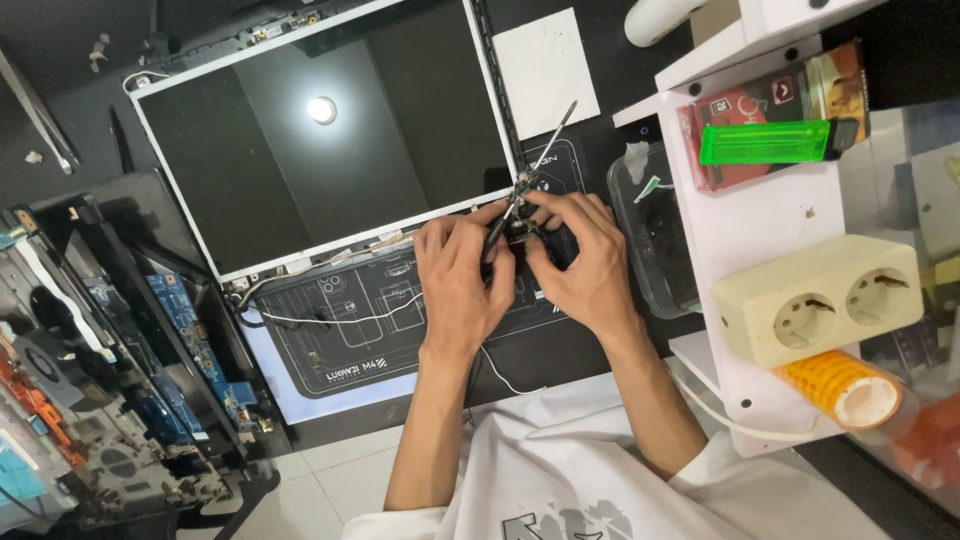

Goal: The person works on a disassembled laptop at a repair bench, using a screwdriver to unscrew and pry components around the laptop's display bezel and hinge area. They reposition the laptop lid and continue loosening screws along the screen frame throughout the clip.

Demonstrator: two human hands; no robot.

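- Your left hand grips the screwdriver, long axis tilted, shaft pointing up-right, away from you.
- Your right hand pinches a small dark part beside the laptop screen.

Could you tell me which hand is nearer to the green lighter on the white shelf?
Right. The right hand lies below-left of the green lighter; the left hand sits farther left.
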